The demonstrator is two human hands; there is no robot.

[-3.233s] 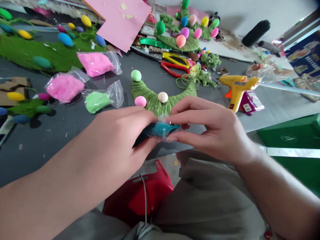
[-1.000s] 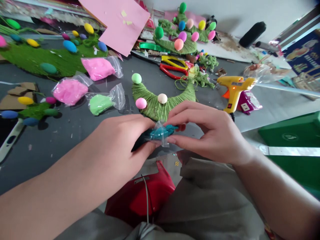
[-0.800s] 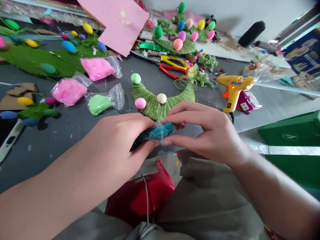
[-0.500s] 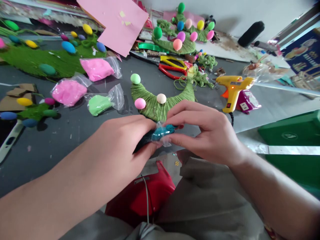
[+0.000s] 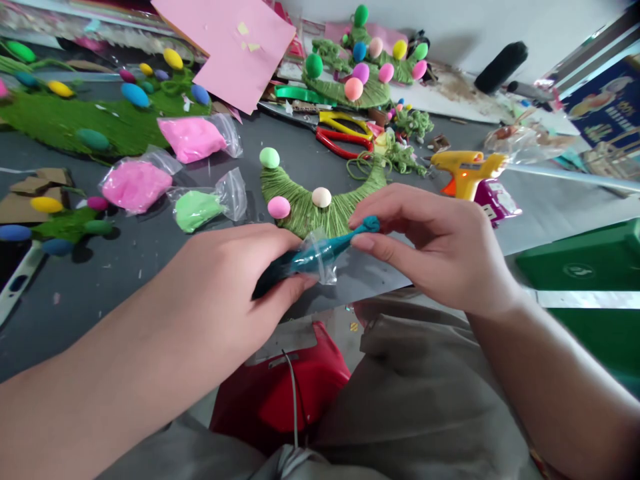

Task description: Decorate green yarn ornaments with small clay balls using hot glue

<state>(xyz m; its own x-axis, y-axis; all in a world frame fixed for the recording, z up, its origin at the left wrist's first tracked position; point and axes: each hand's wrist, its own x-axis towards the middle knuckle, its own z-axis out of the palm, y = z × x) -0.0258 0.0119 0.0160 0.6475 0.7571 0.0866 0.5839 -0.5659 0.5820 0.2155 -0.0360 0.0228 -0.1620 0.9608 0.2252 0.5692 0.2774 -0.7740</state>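
Closest to the body, above the lap and a red plastic seat (image 5: 280, 393), both hands work one small clear bag of teal clay (image 5: 310, 257) held just over the near edge of the table (image 5: 125, 280). The left hand (image 5: 235, 287) wraps the bag's lower end, its fingers (image 5: 293, 287) closed around the plastic, while the right hand (image 5: 440, 247) has thumb and forefinger pinched together on a teal tip (image 5: 369, 225) drawn out past the bag's mouth. To my eye the stretched neck of clay looks thin, so it could snap short and leave too little, or the loose plastic could slide in the left grip and drop the bag to the lap. Just beyond the hands lies a green yarn-wrapped crescent (image 5: 320, 207) carrying a pink ball (image 5: 279, 207), a cream ball (image 5: 321, 197) and a pale green ball (image 5: 269, 158); a sudden tug might knock it. Left of it sit a bag of green clay (image 5: 197, 208) and two bags of pink clay (image 5: 135, 185). Farther right a yellow glue gun (image 5: 467, 172) stands, and red and yellow-handled pliers (image 5: 345, 133) lie behind. At the back rest a pink paper sheet (image 5: 235, 47) and a finished yarn piece studded with coloured balls (image 5: 360, 73).
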